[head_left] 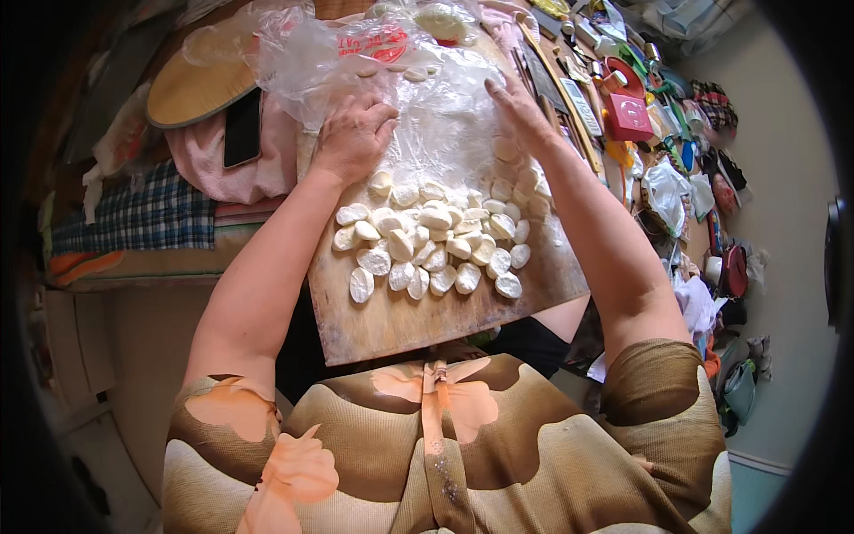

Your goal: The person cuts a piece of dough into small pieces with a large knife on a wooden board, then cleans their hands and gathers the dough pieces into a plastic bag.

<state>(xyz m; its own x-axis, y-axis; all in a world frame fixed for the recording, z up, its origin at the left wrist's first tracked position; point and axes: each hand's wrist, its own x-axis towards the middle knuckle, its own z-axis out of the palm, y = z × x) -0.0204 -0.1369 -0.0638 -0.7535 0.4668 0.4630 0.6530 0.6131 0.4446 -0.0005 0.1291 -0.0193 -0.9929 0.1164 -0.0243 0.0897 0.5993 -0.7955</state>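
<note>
A floured wooden board (374, 325) lies in front of me, with several small, flattened, floured dough pieces (436, 218) heaped on its near half. A clear plastic bag (427, 111) with red print is spread over the far half. My left hand (356, 133) is closed on the bag's left side, its fingers curled into the film. On the opposite side, my right hand (523, 111) rests at the bag's right edge with its fingers stretched out. A few more dough pieces (414, 74) show at the far end, by the film.
To the left are a round wooden board (200, 84), a dark phone (242, 132) on a pink towel (200, 160), and a checked cloth (133, 218). Along the right stand crowded household items, among them a pink box (629, 117) and a white remote control (580, 105).
</note>
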